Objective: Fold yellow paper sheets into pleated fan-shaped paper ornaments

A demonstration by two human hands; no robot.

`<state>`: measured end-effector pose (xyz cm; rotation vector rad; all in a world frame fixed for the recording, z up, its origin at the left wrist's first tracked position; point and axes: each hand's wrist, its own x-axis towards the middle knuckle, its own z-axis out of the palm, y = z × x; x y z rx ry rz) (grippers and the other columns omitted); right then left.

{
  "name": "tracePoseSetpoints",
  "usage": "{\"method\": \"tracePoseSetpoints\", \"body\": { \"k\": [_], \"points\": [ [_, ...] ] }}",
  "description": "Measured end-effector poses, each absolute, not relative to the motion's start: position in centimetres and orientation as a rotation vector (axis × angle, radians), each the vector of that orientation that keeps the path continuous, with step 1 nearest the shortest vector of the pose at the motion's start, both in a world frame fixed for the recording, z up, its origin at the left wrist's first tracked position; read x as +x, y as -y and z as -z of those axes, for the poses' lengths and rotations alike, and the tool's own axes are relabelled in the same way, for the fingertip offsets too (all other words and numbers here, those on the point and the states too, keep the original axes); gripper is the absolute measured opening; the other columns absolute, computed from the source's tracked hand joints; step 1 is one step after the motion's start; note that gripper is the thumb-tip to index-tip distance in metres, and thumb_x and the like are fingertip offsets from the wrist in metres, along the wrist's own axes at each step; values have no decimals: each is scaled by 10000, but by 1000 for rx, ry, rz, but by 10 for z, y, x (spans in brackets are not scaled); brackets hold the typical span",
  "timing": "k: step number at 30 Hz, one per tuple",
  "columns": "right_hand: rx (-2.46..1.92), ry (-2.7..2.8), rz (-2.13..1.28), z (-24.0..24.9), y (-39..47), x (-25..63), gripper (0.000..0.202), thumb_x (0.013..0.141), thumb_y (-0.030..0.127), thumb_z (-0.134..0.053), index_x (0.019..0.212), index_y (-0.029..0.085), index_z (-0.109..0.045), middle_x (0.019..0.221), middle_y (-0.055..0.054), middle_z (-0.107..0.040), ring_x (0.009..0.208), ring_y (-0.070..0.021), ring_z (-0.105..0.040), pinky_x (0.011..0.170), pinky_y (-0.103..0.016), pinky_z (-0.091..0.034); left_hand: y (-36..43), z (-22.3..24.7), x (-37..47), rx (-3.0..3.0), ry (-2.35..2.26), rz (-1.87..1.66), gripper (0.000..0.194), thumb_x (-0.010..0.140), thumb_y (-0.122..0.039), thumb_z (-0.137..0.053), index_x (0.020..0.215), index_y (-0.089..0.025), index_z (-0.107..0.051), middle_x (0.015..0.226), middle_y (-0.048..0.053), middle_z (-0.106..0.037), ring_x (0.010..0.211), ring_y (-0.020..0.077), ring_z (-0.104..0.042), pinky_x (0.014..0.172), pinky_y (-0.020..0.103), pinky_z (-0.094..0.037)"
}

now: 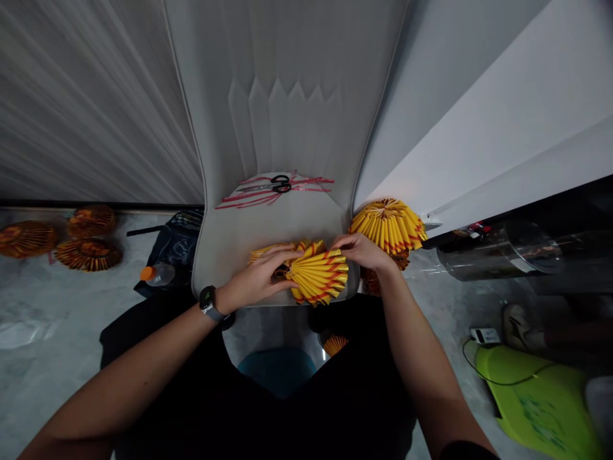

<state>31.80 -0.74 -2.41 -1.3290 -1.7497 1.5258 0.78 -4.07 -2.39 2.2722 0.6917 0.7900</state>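
Note:
A yellow pleated paper fan piece with red stripes (pixel 318 275) lies at the front of the grey chair seat (pixel 278 227). My left hand (pixel 263 273) grips its gathered middle, thumb in front and fingers over the top. At its upper right edge, my right hand (pixel 361 249) pinches the folds between thumb and fingers. Further back on the seat, black-handled scissors (pixel 281 184) rest on red strips (pixel 246 202).
More yellow pleated pieces (pixel 390 227) sit right of the chair. Brown-gold pleated pieces (pixel 89 254) are on the left floor, near an orange-capped bottle (pixel 160 275) on dark cloth. A green plastic object (pixel 536 396) stands at lower right.

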Motion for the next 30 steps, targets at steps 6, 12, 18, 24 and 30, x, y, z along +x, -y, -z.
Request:
{"method": "tracePoseSetpoints", "body": {
  "k": [6,12,18,24,30],
  "points": [
    [-1413,1911,-1725,32,7,315,237,701,267,-697,879,177,-824,864,-22,-799,743,-184,-705,721,-283,-569,41,28,7,2271,-657,-806,542,923,-437,-678,1398,-235,-513,1388,118,-620,1374,266,-526,1129,490,-466],
    [-1435,2015,-1638,31,4,309,266,720,235,-611,869,177,-824,876,-22,-803,741,-190,-713,714,-281,-577,40,28,8,2268,-636,-811,506,922,-408,-685,1373,-234,-538,1409,118,-612,1388,262,-517,1141,490,-454],
    [-1424,2152,-1558,24,1,312,300,669,157,-558,833,189,-806,839,-6,-798,723,-180,-713,683,-255,-559,40,27,9,2254,-603,-844,429,911,-405,-702,1287,-222,-601,1396,121,-626,1371,260,-535,1145,508,-448],
    [-1391,2104,-1574,18,5,315,307,686,168,-578,893,196,-803,888,-1,-799,811,-192,-726,698,-251,-567,38,27,9,2228,-610,-830,410,907,-411,-706,1260,-223,-617,1368,121,-644,1348,265,-554,1122,509,-466],
    [-1480,2133,-1522,20,4,312,306,681,166,-560,835,191,-823,831,-1,-800,725,-187,-712,650,-241,-560,40,28,9,2234,-658,-818,457,907,-402,-708,1297,-208,-570,1368,126,-638,1354,252,-545,1117,474,-472]
  ]
}}
